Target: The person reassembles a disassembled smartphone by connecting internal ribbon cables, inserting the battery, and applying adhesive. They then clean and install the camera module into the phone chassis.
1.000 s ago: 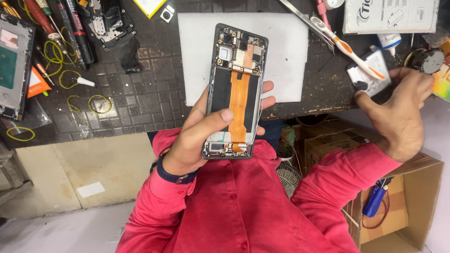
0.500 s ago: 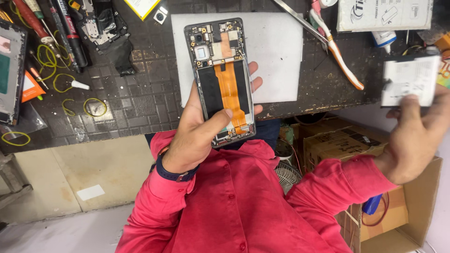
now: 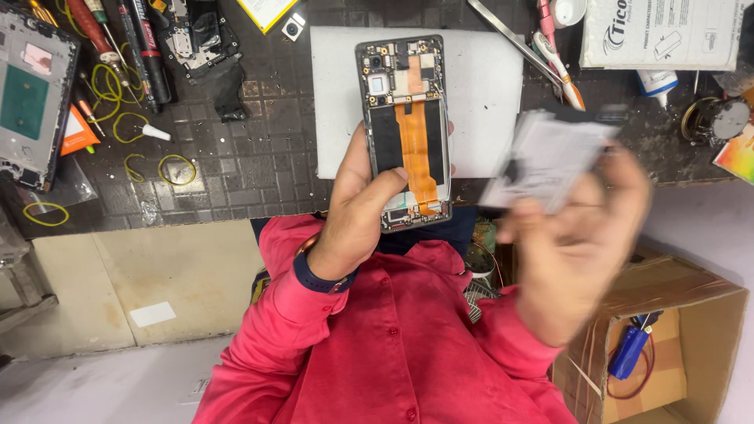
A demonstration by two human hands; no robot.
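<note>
My left hand (image 3: 363, 213) grips an opened phone (image 3: 404, 129) with its back off, showing an orange flex cable down the middle and circuit boards at the top. The phone is held over a white mat (image 3: 487, 94) on the dark workbench. My right hand (image 3: 577, 235), blurred by motion, holds a flat grey-white rectangular part (image 3: 550, 157) just right of the phone. A dark band sits on my left wrist, and both arms wear red sleeves.
Another phone frame (image 3: 31, 94) lies at the far left beside screwdrivers (image 3: 118, 43) and yellow rubber bands (image 3: 177, 169). Tweezers (image 3: 510, 35), a white booklet (image 3: 667, 35) and a glue bottle (image 3: 656, 82) lie at the upper right. An open cardboard box (image 3: 675, 345) stands at the lower right.
My right hand took the flat part from the right edge of the bench and has carried it leftward toward the phone. My left hand kept the phone, shifting it slightly.
</note>
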